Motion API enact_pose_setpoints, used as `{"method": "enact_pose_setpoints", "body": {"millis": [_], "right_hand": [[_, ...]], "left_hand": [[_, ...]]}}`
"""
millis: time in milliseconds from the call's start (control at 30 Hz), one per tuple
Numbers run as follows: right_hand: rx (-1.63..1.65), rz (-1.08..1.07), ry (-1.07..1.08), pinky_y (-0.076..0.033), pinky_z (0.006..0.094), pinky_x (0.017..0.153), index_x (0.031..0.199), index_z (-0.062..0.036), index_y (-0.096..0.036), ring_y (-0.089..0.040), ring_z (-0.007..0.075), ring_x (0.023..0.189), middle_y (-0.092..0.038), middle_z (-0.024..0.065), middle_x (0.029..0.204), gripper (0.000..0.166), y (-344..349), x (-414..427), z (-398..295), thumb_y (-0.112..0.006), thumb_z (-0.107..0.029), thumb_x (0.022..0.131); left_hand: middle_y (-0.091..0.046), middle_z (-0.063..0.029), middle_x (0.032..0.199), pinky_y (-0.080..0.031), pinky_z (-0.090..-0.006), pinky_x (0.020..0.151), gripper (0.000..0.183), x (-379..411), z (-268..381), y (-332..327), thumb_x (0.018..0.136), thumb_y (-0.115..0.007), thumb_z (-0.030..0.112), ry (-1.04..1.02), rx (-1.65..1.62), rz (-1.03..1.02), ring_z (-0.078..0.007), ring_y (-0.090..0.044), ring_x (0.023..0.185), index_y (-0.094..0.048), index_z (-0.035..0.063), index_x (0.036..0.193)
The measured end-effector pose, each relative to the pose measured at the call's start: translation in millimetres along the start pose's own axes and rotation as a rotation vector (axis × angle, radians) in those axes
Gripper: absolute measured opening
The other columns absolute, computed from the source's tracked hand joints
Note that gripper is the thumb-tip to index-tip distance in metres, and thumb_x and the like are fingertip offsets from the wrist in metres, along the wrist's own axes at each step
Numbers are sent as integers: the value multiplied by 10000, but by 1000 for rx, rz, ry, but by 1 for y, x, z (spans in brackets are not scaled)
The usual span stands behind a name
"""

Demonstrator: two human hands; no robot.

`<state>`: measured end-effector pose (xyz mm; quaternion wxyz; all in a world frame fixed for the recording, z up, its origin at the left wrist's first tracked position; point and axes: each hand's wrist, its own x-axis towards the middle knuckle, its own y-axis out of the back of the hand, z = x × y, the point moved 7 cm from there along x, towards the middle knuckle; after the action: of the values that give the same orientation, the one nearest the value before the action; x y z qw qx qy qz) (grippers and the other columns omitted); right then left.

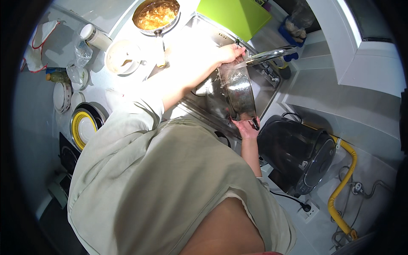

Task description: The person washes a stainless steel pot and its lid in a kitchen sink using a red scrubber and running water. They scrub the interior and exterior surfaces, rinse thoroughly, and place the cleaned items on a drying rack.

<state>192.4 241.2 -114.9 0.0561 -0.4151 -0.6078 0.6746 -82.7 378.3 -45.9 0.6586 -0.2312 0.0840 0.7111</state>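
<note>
Between my two hands a metal pot (240, 92) is held tilted on its side over the stainless steel sink (220, 33). My left hand (230, 53) grips it at the upper end, near a dark handle. At the lower end my right hand (249, 127) holds the pot beside its other dark handle. Water runs from the chrome faucet (269, 54) onto the pot near my left hand. Part of the sink basin is hidden behind the pot, and strong light washes out the area about my left forearm.
A pan of food (156, 16) and a used white bowl (122, 57) stand left of the sink. A green cutting board (234, 16) lies at its far edge. On the right are a black appliance (296, 156) and a yellow pipe (342, 185). Bowls and a yellow colander (76, 127) sit at left.
</note>
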Motion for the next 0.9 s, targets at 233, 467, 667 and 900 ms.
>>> {"method": "enact_pose_setpoints", "body": {"millis": [233, 467, 667, 900], "right_hand": [[68, 16, -86, -139, 700, 1050, 1394, -8, -331, -170, 443, 1387, -238, 184, 1506, 754, -9, 20, 10, -526, -370, 762], [346, -4, -247, -196, 701, 1045, 1424, -39, -288, -140, 551, 1346, -201, 220, 1509, 700, -69, 54, 30, -415, -354, 812], [156, -48, -240, -196, 713, 1036, 1438, -15, -243, -157, 568, 1321, -151, 308, 1480, 649, -87, 84, 28, -328, -373, 903], [14, 86, -234, -139, 742, 1029, 1378, -6, -364, -330, 470, 1298, -366, 243, 1418, 627, -108, 89, 38, -318, -387, 883]], "left_hand": [[-569, -23, 748, -448, -270, 608, 264, 21, -12, 35, 993, -451, 330, -72, 339, 218, -113, -521, 671, -603, 116, 978], [-594, -54, 778, -464, -279, 645, 252, 19, 34, 71, 990, -462, 316, -38, 677, 401, -128, -546, 709, -608, 112, 963], [-597, -63, 784, -469, -273, 644, 248, 3, 55, 109, 983, -478, 320, -113, 693, 445, -131, -552, 711, -610, 110, 963], [-602, -74, 790, -475, -267, 643, 246, -45, 40, 144, 974, -497, 324, -194, 294, 429, -135, -558, 713, -613, 108, 964]]}}
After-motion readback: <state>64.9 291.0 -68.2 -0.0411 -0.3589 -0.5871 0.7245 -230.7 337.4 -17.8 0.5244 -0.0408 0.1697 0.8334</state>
